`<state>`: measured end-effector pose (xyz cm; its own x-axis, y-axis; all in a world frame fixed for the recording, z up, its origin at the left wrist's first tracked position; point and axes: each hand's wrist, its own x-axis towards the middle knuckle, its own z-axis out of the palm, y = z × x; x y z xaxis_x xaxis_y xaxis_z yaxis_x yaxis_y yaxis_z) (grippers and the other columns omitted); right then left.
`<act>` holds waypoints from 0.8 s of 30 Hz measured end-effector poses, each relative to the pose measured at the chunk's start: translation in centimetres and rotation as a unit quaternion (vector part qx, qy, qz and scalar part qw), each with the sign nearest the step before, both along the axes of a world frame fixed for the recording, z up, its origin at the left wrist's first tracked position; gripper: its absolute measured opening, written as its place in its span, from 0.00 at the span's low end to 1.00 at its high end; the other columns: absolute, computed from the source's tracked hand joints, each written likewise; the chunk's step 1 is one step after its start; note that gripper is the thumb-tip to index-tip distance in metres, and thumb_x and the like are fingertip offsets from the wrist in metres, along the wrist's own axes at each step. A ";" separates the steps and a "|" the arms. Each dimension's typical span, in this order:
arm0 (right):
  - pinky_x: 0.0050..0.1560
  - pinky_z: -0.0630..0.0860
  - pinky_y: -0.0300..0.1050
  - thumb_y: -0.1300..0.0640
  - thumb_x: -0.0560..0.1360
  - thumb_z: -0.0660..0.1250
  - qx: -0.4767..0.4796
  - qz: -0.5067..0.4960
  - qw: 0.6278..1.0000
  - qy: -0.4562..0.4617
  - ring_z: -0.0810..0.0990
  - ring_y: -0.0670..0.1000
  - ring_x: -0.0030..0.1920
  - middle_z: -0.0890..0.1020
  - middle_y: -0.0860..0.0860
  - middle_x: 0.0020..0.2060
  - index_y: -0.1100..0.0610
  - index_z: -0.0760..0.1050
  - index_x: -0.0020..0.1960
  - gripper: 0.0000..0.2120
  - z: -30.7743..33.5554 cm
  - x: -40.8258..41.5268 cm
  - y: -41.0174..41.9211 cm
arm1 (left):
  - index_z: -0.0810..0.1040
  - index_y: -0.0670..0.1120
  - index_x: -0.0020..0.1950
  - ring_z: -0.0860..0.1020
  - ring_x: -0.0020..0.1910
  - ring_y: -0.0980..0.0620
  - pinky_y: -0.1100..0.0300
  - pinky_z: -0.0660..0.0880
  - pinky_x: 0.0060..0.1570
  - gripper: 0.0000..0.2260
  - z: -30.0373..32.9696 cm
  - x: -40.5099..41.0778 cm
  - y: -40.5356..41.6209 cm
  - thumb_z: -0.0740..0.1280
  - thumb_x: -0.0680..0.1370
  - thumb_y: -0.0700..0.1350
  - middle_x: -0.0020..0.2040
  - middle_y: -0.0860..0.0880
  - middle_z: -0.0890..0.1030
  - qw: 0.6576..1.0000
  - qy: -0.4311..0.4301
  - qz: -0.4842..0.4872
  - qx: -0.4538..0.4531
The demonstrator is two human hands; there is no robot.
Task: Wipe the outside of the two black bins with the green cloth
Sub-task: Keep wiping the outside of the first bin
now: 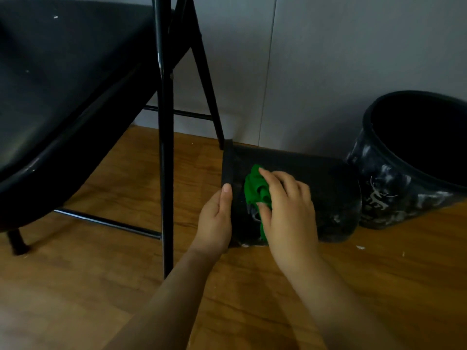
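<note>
On the wooden floor (101,286), a right hand (288,210) presses the crumpled green cloth (255,190) against a toppled black plastic bin (328,193), left hand (216,218) gripping its rim; the smeared upright black bin (394,195) beside it likely comes next.

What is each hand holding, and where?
The left hand grips the lying bin by its rim. The right hand presses the bunched cloth onto that bin's side.

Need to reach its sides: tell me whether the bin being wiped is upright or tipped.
Tipped: the bin lies on its side on the floor, rim leftward.
</note>
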<state>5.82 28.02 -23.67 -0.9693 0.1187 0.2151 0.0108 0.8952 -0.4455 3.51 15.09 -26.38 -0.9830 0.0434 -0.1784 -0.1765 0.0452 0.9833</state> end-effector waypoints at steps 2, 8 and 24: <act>0.61 0.72 0.52 0.53 0.72 0.63 -0.007 0.005 1.000 0.009 0.69 0.53 0.65 0.72 0.48 0.66 0.49 0.67 0.72 0.29 0.2 0.2 -0.7 | 0.79 0.45 0.50 0.82 0.41 0.55 0.67 0.77 0.40 0.19 0.1 -0.2 0.3 0.53 0.84 0.53 0.42 0.49 0.83 1.000 0.001 0.009 0.008; 0.61 0.73 0.53 0.56 0.71 0.68 0.056 0.092 0.994 -0.004 0.69 0.54 0.65 0.72 0.47 0.65 0.48 0.66 0.72 0.31 -0.1 0.8 0.9 | 0.78 0.41 0.47 0.78 0.40 0.50 0.62 0.77 0.39 0.22 -0.1 -0.1 -0.1 0.54 0.81 0.57 0.40 0.45 0.79 1.000 -0.001 0.015 0.011; 0.65 0.71 0.54 0.53 0.75 0.65 -0.009 -0.065 0.997 -0.031 0.66 0.53 0.67 0.70 0.48 0.67 0.49 0.64 0.74 0.28 0.4 -0.3 1.7 | 0.78 0.47 0.48 0.83 0.42 0.56 0.63 0.79 0.42 0.19 -0.2 -0.3 -0.2 0.52 0.84 0.56 0.40 0.52 0.83 1.000 -0.026 0.001 0.018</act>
